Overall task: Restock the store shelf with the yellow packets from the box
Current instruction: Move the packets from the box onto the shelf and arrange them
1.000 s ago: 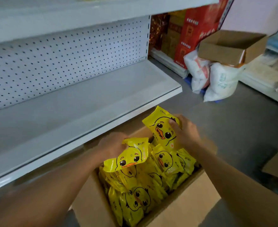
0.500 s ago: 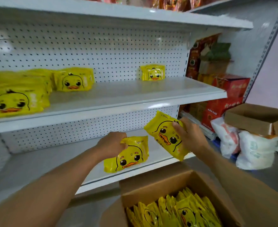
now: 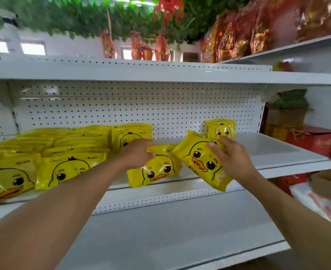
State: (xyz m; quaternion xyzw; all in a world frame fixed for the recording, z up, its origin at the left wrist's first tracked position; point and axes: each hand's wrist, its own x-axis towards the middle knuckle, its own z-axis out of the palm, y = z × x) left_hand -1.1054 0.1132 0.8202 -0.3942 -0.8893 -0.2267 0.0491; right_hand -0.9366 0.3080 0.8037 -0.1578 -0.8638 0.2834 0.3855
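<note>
My left hand (image 3: pixel 136 152) grips a yellow duck packet (image 3: pixel 156 168) by its top edge, held over the front of the white middle shelf (image 3: pixel 273 152). My right hand (image 3: pixel 231 154) holds a second yellow duck packet (image 3: pixel 201 158), tilted, just to the right of the first. Several yellow packets (image 3: pixel 63 152) lie stacked on the shelf's left part. One single packet (image 3: pixel 221 129) stands upright against the pegboard back at the right. The box is out of view.
A bare lower shelf (image 3: pixel 170 234) juts out beneath my arms. Red boxes (image 3: pixel 312 141) fill the neighbouring shelf at right, and an open cardboard box (image 3: pixel 330 182) sits at the right edge. Red wrapped goods (image 3: pixel 258 32) stand on the top shelf.
Both hands rose from the box up to the middle shelf, each carrying a packet. The view tilted upward and the box dropped out of sight.
</note>
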